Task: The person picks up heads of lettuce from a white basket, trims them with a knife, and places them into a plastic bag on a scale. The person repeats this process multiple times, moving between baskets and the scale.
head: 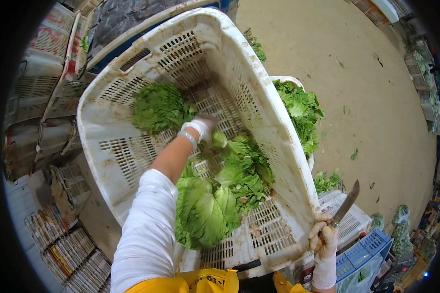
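My left hand (205, 125), in a white glove with a bangle at the wrist, reaches down into a large white plastic crate (112, 121). It is blurred, and its fingers are mostly hidden. A leafy green lettuce head (160, 106) lies just left of it. Beneath the hand are a pale cut lettuce piece (219, 138) and a pile of loose lettuce leaves (209, 208). My right hand (324, 236), also gloved, grips a knife (346, 205) at the crate's near right corner. The worn blade points up and away over the floor.
Another container of lettuce (299, 117) stands beyond the crate's right wall. Stacked white crates (40, 80) line the left side. At the lower right are a blue plastic crate (365, 252) and a bag of round green produce (402, 230). Leaf scraps litter the floor (355, 95).
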`<state>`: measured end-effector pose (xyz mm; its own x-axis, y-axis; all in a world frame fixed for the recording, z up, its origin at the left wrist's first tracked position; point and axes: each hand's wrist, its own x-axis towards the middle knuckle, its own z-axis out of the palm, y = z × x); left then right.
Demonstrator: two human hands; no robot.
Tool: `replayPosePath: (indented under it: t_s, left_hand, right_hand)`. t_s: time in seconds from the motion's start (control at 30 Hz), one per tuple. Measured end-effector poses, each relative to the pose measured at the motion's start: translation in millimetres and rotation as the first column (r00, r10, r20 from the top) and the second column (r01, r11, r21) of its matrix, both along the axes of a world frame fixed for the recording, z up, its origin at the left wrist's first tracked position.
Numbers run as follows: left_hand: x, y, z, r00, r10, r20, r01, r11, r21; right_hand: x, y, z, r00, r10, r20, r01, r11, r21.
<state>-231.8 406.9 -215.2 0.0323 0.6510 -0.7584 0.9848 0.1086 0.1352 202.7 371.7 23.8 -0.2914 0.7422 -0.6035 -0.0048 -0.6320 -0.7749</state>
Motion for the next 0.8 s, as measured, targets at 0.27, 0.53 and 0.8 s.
replayPosePath:
  t_s: [0.27, 0.53, 0.8]
  left_hand:
    - [36.7, -86.4, 127.6, 0.611, 0.491, 0.621, -0.613, 0.790, -0.021]
    - [112.9, -161.8, 261.2, 0.538, 0.409, 0.737, -0.741, 0.647, 0.182]
    - [140.5, -167.4, 284.8, 0.406, 0.579, 0.707, -0.847, 0.528, 0.054]
  right_hand:
    - [-35.7, -6.0, 18.0, 0.896, 0.315, 0.312, -0.348, 0.936, 0.053]
    - [-88.3, -42.3, 27.1, 0.545, 0.546, 0.636, -0.823, 0.494, 0.281]
    - [-82.6, -39.7, 36.1, 0.449, 0.488, 0.749, -0.879, 0.392, 0.271]
